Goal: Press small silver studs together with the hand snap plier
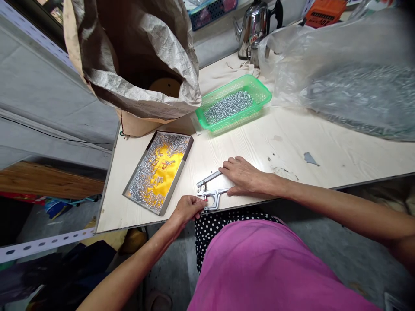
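Observation:
Silver snap-fastener pliers [215, 192] with a coil spring and a red bit at the jaw lie near the table's front edge. My right hand [241, 176] is wrapped around their handles. At the jaw end, my left hand [189, 208] pinches with thumb and fingertips, close against the red bit; whatever sits between those fingertips is too small to make out. Left of the pliers is a shallow tray [175, 183] with a yellow bottom, holding many small silvery metal pieces [141, 179] that look like short pins or springs.
A green plastic basket [264, 96] of similar metal pieces stands behind the tray. An open woven sack [136, 101] rises at the back left. On the right lies a clear plastic bag [356, 95] full of metal parts. A steel kettle [254, 30] stands at the back.

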Action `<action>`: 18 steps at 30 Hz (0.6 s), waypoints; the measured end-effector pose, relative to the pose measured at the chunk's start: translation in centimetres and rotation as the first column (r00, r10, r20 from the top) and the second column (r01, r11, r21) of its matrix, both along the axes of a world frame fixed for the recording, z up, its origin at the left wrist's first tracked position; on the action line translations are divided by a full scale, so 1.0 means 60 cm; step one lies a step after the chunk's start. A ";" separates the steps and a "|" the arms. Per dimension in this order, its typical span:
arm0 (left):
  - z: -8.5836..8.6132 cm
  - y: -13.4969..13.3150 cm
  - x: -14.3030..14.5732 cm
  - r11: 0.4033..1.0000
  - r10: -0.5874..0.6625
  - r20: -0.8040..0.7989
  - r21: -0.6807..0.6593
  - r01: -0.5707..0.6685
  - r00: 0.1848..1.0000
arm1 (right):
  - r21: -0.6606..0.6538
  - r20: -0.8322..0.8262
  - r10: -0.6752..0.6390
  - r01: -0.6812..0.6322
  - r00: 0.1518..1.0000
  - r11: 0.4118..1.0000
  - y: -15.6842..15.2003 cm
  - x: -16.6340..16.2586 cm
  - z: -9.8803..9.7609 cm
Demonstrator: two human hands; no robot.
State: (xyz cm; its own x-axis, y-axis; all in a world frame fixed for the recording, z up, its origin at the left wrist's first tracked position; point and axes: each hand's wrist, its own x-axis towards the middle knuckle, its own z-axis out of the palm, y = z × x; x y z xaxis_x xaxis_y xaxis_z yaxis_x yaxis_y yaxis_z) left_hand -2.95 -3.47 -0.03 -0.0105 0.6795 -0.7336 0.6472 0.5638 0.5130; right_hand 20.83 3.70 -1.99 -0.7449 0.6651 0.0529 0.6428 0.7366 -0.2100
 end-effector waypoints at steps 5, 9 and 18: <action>0.016 -0.012 0.023 0.767 -0.237 -0.415 0.476 0.431 0.879 | -0.006 -0.010 0.004 -0.004 1.000 1.000 -0.018 0.002 0.009; 0.003 0.015 0.060 0.482 -0.425 -0.492 0.588 0.650 0.760 | -0.011 -0.022 -0.027 0.027 0.999 1.000 -0.028 0.000 0.008; -0.007 0.070 0.080 0.340 -0.618 -0.576 0.418 0.842 0.535 | -0.048 0.031 -0.159 0.161 0.987 0.986 -0.050 0.032 0.001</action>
